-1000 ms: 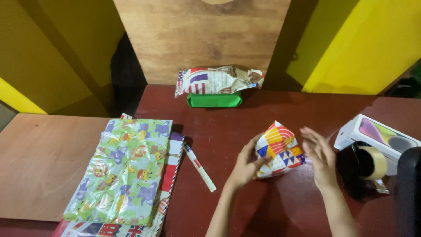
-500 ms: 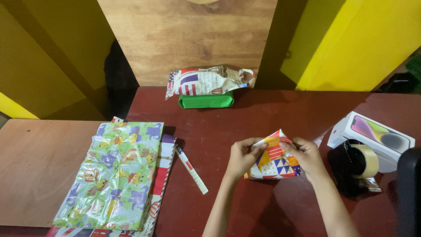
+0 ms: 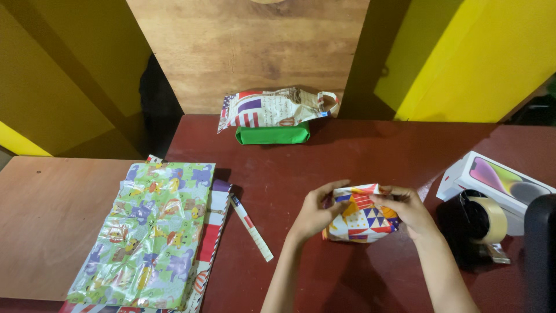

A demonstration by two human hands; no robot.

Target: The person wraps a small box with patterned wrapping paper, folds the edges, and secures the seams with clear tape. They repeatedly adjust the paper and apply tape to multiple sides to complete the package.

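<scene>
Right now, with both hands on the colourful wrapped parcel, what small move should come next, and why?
Probably press the top flap flat with the left hand and free the right hand to reach the tape dispenser. Both hands pinch the folded paper on the parcel, no tape shows on that fold, and the dispenser stands just beside the right hand.

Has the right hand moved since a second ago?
Yes. The right hand has closed in leftward, away from the tape roll, and now grips the colourful wrapped parcel opposite the left hand.
</scene>
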